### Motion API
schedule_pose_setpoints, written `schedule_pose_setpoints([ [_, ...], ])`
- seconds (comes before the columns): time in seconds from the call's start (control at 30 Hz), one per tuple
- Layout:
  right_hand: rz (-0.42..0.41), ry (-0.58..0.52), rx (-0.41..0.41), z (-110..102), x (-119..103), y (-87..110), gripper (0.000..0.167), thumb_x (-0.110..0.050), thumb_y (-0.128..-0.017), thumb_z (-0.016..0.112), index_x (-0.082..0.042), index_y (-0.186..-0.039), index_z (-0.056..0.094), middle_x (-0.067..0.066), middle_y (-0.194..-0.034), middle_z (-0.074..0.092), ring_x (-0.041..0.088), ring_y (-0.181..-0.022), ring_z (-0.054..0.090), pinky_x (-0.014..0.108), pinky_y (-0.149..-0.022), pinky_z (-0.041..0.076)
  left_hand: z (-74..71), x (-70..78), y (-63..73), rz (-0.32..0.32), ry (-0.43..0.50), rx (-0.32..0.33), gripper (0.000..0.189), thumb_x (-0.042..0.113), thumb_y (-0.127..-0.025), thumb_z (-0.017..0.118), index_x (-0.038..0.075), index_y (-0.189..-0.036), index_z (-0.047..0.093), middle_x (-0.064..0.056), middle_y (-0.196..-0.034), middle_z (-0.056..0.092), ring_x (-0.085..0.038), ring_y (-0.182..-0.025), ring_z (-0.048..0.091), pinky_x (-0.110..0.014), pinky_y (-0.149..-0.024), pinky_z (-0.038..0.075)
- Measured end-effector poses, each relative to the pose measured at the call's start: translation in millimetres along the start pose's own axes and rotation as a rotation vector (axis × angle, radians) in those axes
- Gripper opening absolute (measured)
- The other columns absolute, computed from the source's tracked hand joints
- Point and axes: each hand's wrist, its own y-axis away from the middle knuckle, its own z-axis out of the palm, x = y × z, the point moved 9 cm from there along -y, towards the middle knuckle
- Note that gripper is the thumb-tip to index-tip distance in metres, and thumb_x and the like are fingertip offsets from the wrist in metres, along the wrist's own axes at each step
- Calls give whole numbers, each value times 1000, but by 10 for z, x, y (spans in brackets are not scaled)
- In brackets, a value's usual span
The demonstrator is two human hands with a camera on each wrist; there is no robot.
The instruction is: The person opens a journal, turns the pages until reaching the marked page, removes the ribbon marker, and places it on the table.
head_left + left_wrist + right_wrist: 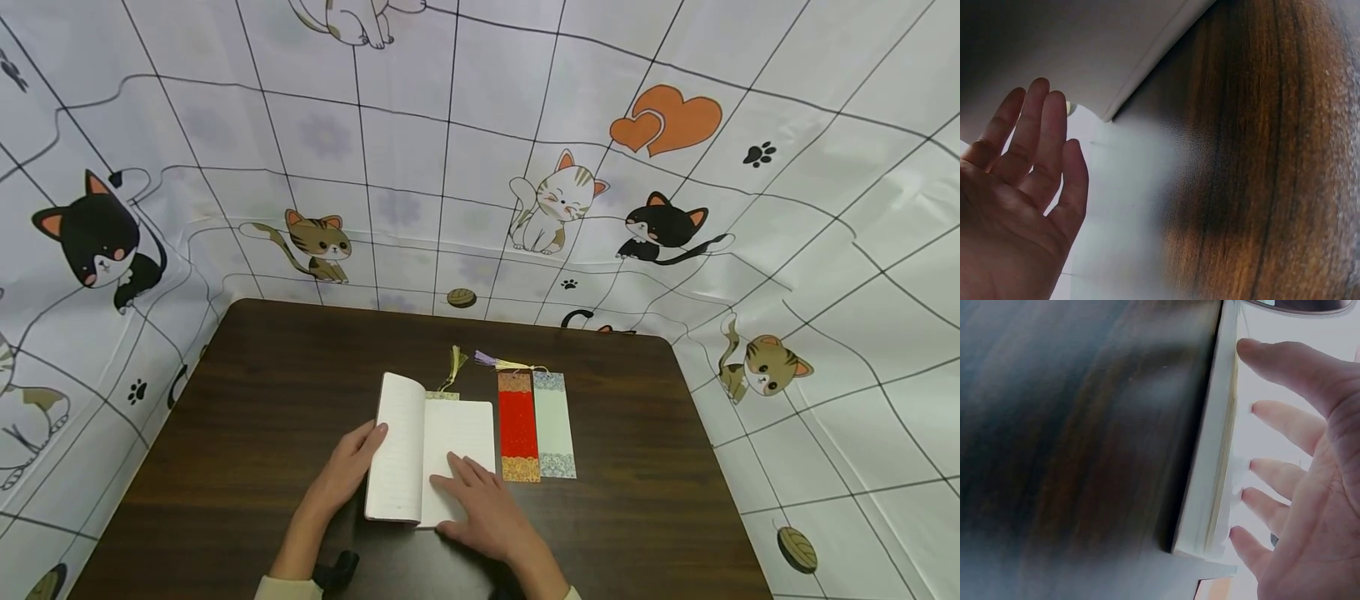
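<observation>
The left hand point(347, 467) gripped the notebook point(459, 429) by the outer edge of its raised left side, thumb on the page face and fingers behind the cover. The right hand point(480, 504) lay with its fingers spread across the right-hand page, holding nothing; its thumb was near the bottom edge. Between the hands, the notebook sat open on the table point(637, 521), its left side tilted up and its right side flat. At its top edge the end of a patterned bookmark point(442, 396) poked out with a yellow tassel point(454, 364); whether it was between the leaves or underneath, I couldn't tell. Just right of the notebook lay a red bookmark point(519, 429) and, beside that, a pale green bookmark point(554, 425). Beyond the table hung a cat-print cloth point(420, 175). The step in hand looked like keeping the notebook open at a chosen place; the next move seemed to call for a steady left hold while the right hand smoothed or released the page.
</observation>
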Motion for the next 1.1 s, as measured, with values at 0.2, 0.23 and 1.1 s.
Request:
schedule_pose_setpoints([
  [0.2, -5, -19, -2, -21, -1, 16, 64, -42, -94, 81, -38, -153, 60, -1, -173, 42, 30, -156, 42, 66, -122, 38, 3, 6, 0, -14, -6, 3, 58, 48, -116, 46, 5, -152, 56, -13, -122, 72, -20, -107, 63, -34, -95, 52],
  [0.23, -7, -20, -4, -18, 3, 15, 64, -43, -93, 82, -38, -153, 60, -1, -172, 42, 29, -156, 42, 66, -122, 38, 3, 8, 0, -16, -5, 4, 57, 48, -116, 46, 5, -151, 57, -13, -121, 72, -21, -106, 63, -34, -94, 52],
  [1.1, -54, -16, -14, -25, 27, 42, 51, -22, -97, 77, -31, -146, 67, -9, -166, 51, 19, -153, 48, 61, -120, 41, 10, -26, -7, -2, 5, 4, 59, 46, -117, 42, 2, -155, 53, -16, -129, 73, -20, -115, 64, -32, -101, 51],
])
